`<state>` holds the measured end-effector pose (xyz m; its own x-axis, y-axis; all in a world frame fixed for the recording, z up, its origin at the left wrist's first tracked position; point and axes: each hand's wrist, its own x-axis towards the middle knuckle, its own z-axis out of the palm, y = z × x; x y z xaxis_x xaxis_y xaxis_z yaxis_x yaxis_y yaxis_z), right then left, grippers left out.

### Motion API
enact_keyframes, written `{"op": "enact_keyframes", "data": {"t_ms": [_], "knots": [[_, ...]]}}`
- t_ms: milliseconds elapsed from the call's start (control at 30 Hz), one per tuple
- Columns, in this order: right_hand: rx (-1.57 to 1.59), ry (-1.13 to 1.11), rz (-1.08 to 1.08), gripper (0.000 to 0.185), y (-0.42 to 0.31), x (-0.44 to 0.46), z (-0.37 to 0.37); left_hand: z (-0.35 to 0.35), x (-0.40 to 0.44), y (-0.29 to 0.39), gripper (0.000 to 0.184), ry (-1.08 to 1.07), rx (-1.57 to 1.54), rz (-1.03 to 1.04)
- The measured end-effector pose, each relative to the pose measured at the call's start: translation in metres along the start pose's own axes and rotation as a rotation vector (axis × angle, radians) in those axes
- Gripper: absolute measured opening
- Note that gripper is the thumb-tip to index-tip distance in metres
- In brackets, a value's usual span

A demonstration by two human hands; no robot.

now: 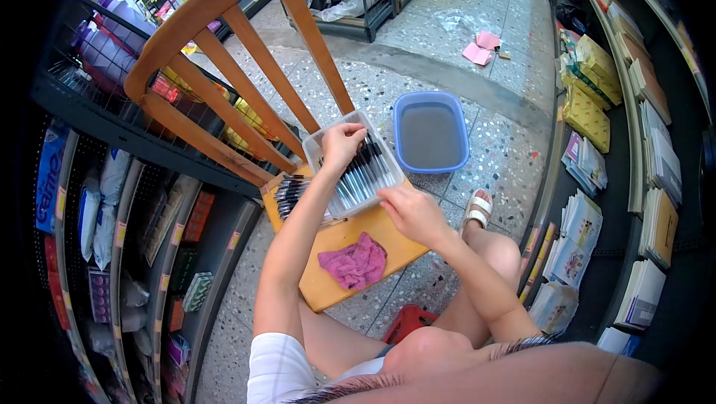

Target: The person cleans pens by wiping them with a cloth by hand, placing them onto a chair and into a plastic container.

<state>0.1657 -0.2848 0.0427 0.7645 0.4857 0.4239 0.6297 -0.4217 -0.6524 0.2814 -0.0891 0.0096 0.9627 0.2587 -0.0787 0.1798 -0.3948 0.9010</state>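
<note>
A clear plastic box (pixel 393 170) holding a row of dark-and-silver pens (pixel 358 182) rests on the seat of a wooden chair (pixel 328 296). Over the box's far end, my left hand (pixel 343 144) is closed, its fingertips pinching at the top of a pen among the others. My right hand (pixel 414 215) grips the near right corner of the box between thumb and fingers. Beside the box on the left lies a bundle of black pens (pixel 289 195), partly hidden behind my left forearm. A crumpled pink cloth (pixel 354 261) lies on the seat nearer to me.
A blue basin (pixel 400 158) of greyish water stands on the speckled floor right of the chair. Shelves of packaged goods (pixel 97 210) flank the left, and shelves of notebooks (pixel 574 240) the right. Pink paper pieces (pixel 481 47) lie farther off. Something red (pixel 409 320) is below the seat.
</note>
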Motion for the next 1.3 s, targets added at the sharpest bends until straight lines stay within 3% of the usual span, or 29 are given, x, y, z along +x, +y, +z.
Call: {"op": "enact_keyframes", "data": {"t_ms": [600,800,1033,1167,1300], "knots": [[-0.002,-0.082,-0.091,0.012,-0.003,0.000,0.004,0.001,0.004,0.003,0.016,0.017,0.047,0.008],[0.001,-0.109,-0.114,0.011,-0.010,0.000,0.004,-0.014,-0.013,0.023,0.017,0.027,-0.113,-0.005],[0.082,-0.174,-0.179,0.008,-0.021,-0.001,0.040,-0.074,-0.092,0.053,0.022,0.030,-0.404,0.069],[0.085,-0.326,-0.203,0.010,-0.030,-0.005,0.069,-0.105,-0.137,0.025,0.023,0.168,-0.479,0.019],[0.029,-0.302,-0.236,0.010,-0.034,-0.007,0.102,-0.125,-0.171,-0.034,0.021,0.325,-0.546,-0.030]]}}
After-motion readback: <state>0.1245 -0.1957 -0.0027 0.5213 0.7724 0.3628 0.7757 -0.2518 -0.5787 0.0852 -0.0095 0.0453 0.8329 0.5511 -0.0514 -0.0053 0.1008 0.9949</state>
